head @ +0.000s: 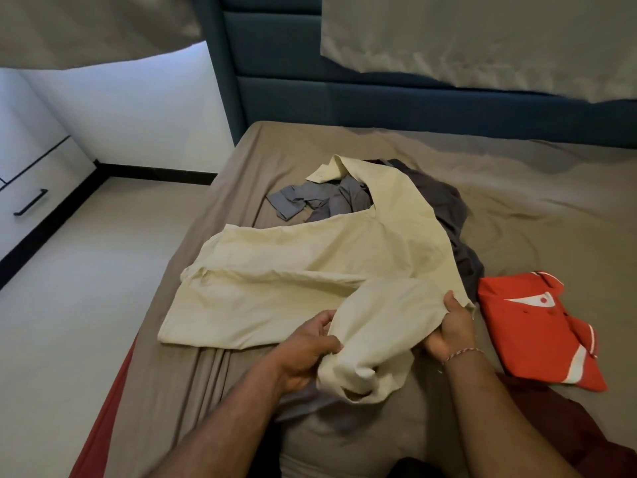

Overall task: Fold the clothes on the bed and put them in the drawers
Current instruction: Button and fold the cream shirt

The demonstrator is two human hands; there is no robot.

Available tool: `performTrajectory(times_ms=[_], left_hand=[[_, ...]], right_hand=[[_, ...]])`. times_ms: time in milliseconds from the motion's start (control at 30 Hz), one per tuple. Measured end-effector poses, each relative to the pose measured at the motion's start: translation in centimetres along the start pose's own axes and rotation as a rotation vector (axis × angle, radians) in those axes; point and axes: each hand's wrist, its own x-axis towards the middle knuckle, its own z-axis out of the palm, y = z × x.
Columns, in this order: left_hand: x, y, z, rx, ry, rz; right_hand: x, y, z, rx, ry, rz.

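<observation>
You are mid-fold on the cream shirt (303,270), spread on the bed (517,188) just left of the folded red shirt (537,326). Your left hand (306,346) and right hand (451,329) both grip its bunched sleeve; next, lay that sleeve flat across the body.

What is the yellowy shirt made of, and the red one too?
The cream shirt looks like thin woven cotton, matte: it creases sharply and bunches softly where both hands grip it. The red shirt seems smoother, perhaps sporty polyester knit, though that is uncertain.
</observation>
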Motion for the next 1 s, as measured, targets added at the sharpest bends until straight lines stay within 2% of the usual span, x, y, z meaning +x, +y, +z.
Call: performTrajectory(times_ms=[67,133,200,300,367,400,467,533,567,633,700,800,867,933,1000], left_hand=[[-0.3,1.2,-1.8,0.564,0.116,-0.047],[-0.1,2.1,-3.5,1.084,0.316,-0.014],[0.2,2.7,-5.2,1.302,0.492,0.03],[0.1,3.3,-8.3,1.473,0.647,-0.02],[-0.2,3.5,-10.7,1.484,0.64,-0.073],[-0.2,3.6,-11.8,1.4,0.571,-0.069],[-0.7,4.0,-13.3,0.992,0.423,0.037],[-1.3,4.6,-13.4,0.525,0.363,0.153],[-1.5,5.1,-13.3,0.381,0.342,0.194],[-1.8,6.4,-13.4,0.28,0.285,0.216],[-2.0,8.2,-14.5,0.383,0.18,0.132],[-2.2,10.9,-16.3,0.998,0.031,-0.108],[-1.9,12.3,-17.2,1.272,0.001,-0.223],[-1.8,13.5,-18.5,1.305,0.004,-0.198],[-2.0,14.9,-19.9,1.181,0.038,-0.114]], right_hand=[[-0.1,0.2,0.4,0.046,0.01,-0.037],[-0.1,0.5,1.1,0.078,0.023,-0.072],[-0.2,1.1,1.7,0.096,0.02,-0.076],[0.0,1.5,2.3,0.143,0.038,-0.105],[0.1,1.3,2.3,0.158,0.041,-0.136],[0.1,1.3,2.2,0.158,0.039,-0.144],[0.3,1.5,1.9,0.164,0.039,-0.157],[0.3,1.7,1.7,0.167,0.04,-0.161],[0.2,1.7,1.6,0.167,0.047,-0.155],[0.1,1.9,1.4,0.174,0.063,-0.148],[0.1,2.0,1.2,0.172,0.053,-0.133],[0.2,2.2,1.1,0.175,0.024,-0.118],[0.2,2.3,1.1,0.19,-0.007,-0.127],[0.2,2.2,0.9,0.196,-0.031,-0.146],[0.3,2.0,0.8,0.211,-0.044,-0.155]])
